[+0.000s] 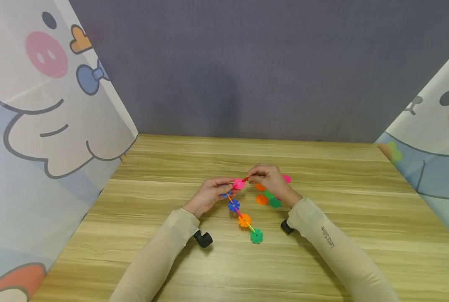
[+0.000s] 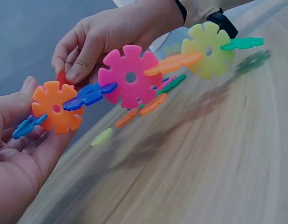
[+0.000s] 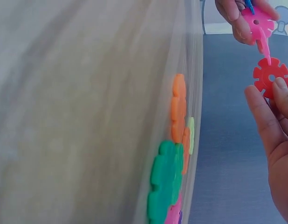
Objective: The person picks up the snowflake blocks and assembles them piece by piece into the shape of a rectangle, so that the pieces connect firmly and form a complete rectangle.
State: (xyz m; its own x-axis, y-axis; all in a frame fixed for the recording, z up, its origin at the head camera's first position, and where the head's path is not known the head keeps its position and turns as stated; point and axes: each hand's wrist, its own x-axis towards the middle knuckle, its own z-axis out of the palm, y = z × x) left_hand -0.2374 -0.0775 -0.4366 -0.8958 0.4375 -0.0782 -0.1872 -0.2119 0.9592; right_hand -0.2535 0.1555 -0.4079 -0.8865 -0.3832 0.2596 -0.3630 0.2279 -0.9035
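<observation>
My left hand point(image 1: 207, 196) holds the upper end of a chain of slotted flower-shaped plastic discs. A pink disc point(image 1: 238, 183) sits at its fingertips. From there the chain slants down toward me through a blue disc point(image 1: 233, 203), an orange disc point(image 1: 241, 217) and a green disc point(image 1: 256, 239). Between thumb and fingers, my right hand point(image 1: 270, 180) pinches a red disc point(image 3: 260, 74). Its edge meets an edge-on pink disc point(image 3: 265, 46) in the right wrist view; whether the slots are engaged I cannot tell.
Loose discs lie on the wooden table point(image 1: 322, 167) beneath and beside my right hand, among them an orange disc point(image 1: 261, 199), a dark green disc point(image 1: 275, 203) and a pink disc point(image 1: 286, 179). A grey partition point(image 1: 228, 75) stands behind the table, with cartoon-printed panels at both sides.
</observation>
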